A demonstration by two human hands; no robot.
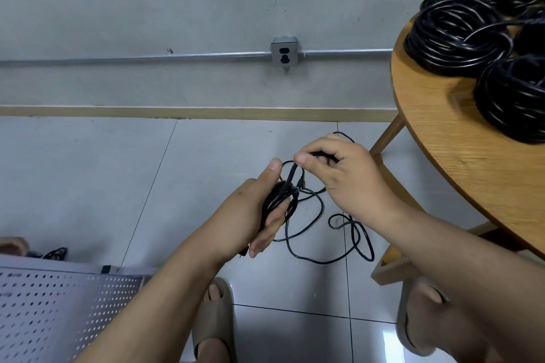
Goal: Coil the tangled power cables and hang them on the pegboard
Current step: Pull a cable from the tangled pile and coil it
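Mid-coil: left hand (250,216) clasped the coil (278,197); right hand (343,180), just above, pinched loose cable (293,172), likely owed another wrap.

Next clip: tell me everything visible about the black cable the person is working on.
The black cable is thin, round and glossy, rubber-like. Part is wound into a small bundle gripped in the left hand; the right hand pinches a strand just above it. The rest trails in loose, overlapping loops over the tiled floor. A plug seems to show beside the bundle.
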